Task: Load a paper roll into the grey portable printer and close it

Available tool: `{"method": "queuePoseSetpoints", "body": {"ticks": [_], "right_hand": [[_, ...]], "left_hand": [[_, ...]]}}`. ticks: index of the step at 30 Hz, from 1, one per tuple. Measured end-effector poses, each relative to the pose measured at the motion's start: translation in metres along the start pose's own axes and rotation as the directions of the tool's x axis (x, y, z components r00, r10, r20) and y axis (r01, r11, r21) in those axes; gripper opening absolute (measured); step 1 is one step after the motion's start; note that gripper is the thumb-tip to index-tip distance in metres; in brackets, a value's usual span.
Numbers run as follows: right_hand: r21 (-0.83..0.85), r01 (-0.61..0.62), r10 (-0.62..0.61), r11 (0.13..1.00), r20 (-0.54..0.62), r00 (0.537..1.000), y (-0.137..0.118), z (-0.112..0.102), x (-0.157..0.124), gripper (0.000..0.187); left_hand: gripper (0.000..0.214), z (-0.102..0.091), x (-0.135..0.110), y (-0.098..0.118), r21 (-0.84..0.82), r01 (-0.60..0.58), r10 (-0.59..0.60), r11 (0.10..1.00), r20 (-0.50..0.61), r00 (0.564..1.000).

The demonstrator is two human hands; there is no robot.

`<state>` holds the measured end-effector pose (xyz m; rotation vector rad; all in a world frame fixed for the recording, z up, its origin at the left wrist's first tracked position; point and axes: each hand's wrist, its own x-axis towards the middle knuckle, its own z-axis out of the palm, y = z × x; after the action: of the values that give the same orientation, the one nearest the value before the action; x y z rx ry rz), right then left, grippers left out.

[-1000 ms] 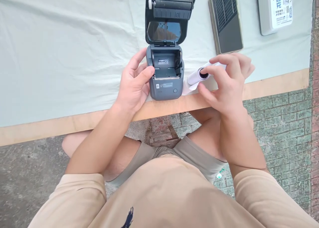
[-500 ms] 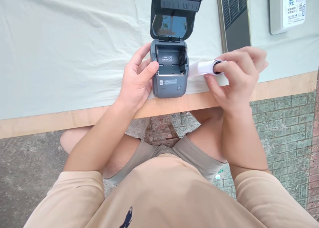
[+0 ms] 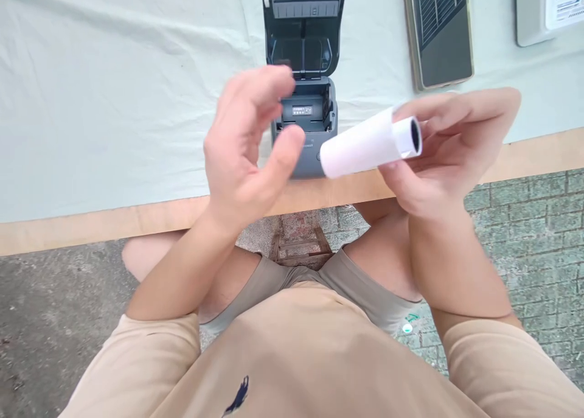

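A small dark grey label printer (image 3: pixel 302 89) stands near the table's front edge with its lid (image 3: pixel 302 16) tipped back. Its paper bay shows no roll inside. My left hand (image 3: pixel 250 138) hovers in front of the printer's left side, fingers apart and curved, holding nothing; it hides part of the body. In my right hand (image 3: pixel 447 138), between thumb and fingers, is a white paper roll (image 3: pixel 360 144). The roll tilts down to the left, its dark hollow core end facing right. Its left end overlaps the printer's front right corner in the view.
A smartphone (image 3: pixel 444 47) lies on the pale tablecloth (image 3: pixel 114 89) behind my right hand. Farther right is a white box with a printed label (image 3: pixel 533 16). The table's wooden front edge (image 3: pixel 137 222) runs across above my knees.
My left hand has let go of the printer and lifted off it. My right hand has turned the paper roll, so its core end now faces right, and brought it nearer the camera.
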<state>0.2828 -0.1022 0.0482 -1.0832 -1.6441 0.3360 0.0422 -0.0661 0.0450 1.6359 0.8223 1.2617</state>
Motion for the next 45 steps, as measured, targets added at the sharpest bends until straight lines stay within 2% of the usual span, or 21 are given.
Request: {"method": "queuePoseSetpoints", "body": {"ticks": [1, 2, 3, 6, 10, 12, 16, 18, 23, 26, 32, 35, 40, 45], "right_hand": [[0.104, -0.074, 0.07, 0.992, 0.043, 0.997, -0.005, 0.003, -0.001, 0.039], [0.176, -0.142, 0.127, 0.974, 0.092, 0.988, -0.008, 0.006, -0.002, 0.042], [0.225, -0.202, 0.174, 0.953, 0.139, 0.975, -0.011, 0.008, -0.003, 0.042], [0.351, -0.365, 0.286, 0.863, 0.257, 0.923, -0.011, 0.012, -0.003, 0.045], [0.414, -0.575, 0.394, 0.706, 0.446, 0.804, -0.009, 0.019, -0.004, 0.05], [0.422, -0.609, 0.422, 0.671, 0.458, 0.783, -0.009, 0.023, -0.006, 0.054], [0.435, -0.582, 0.411, 0.687, 0.428, 0.805, -0.012, 0.031, -0.013, 0.072], [0.412, -0.562, 0.399, 0.717, 0.419, 0.816, -0.013, 0.033, -0.015, 0.07], [0.282, -0.432, 0.342, 0.857, 0.318, 0.884, -0.014, 0.032, -0.013, 0.058], [0.224, -0.414, 0.344, 0.882, 0.295, 0.891, -0.014, 0.033, -0.012, 0.056], [0.196, -0.444, 0.395, 0.874, 0.245, 0.886, -0.011, 0.035, -0.012, 0.069], [0.18, -0.417, 0.375, 0.891, 0.228, 0.899, -0.009, 0.033, -0.011, 0.069], [0.064, -0.372, 0.35, 0.926, 0.224, 0.91, -0.004, 0.028, -0.012, 0.074], [0.062, -0.313, 0.299, 0.948, 0.168, 0.939, 0.003, 0.024, -0.014, 0.062]], "left_hand": [[0.043, 0.001, -0.002, 0.007, -0.048, 0.105, -0.098, 0.993, 0.123, 0.988], [0.054, 0.003, -0.004, 0.014, -0.094, 0.158, -0.133, 0.983, 0.229, 0.964], [0.066, 0.005, -0.005, 0.02, -0.121, 0.256, -0.213, 0.959, 0.288, 0.934], [0.063, 0.008, -0.004, 0.028, -0.128, 0.415, -0.37, 0.901, 0.273, 0.888], [0.059, 0.007, 0.0, 0.022, -0.168, 0.483, -0.437, 0.86, 0.249, 0.864], [0.06, 0.006, 0.001, 0.017, -0.176, 0.501, -0.463, 0.848, 0.216, 0.86], [0.063, 0.005, 0.001, 0.01, -0.215, 0.542, -0.508, 0.813, 0.195, 0.839], [0.059, 0.004, 0.001, 0.012, -0.238, 0.564, -0.529, 0.791, 0.196, 0.825], [0.039, 0.003, 0.002, 0.02, -0.26, 0.586, -0.566, 0.767, 0.157, 0.81], [0.044, 0.004, 0.003, 0.017, -0.316, 0.61, -0.59, 0.726, 0.169, 0.789], [0.053, 0.003, 0.004, 0.012, -0.339, 0.665, -0.643, 0.665, 0.191, 0.741], [0.054, 0.0, 0.005, 0.015, -0.328, 0.666, -0.65, 0.67, 0.174, 0.74], [0.06, -0.005, 0.006, 0.021, -0.288, 0.668, -0.648, 0.686, 0.176, 0.741], [0.058, -0.01, 0.01, 0.022, -0.35, 0.648, -0.652, 0.676, 0.124, 0.748]]}}
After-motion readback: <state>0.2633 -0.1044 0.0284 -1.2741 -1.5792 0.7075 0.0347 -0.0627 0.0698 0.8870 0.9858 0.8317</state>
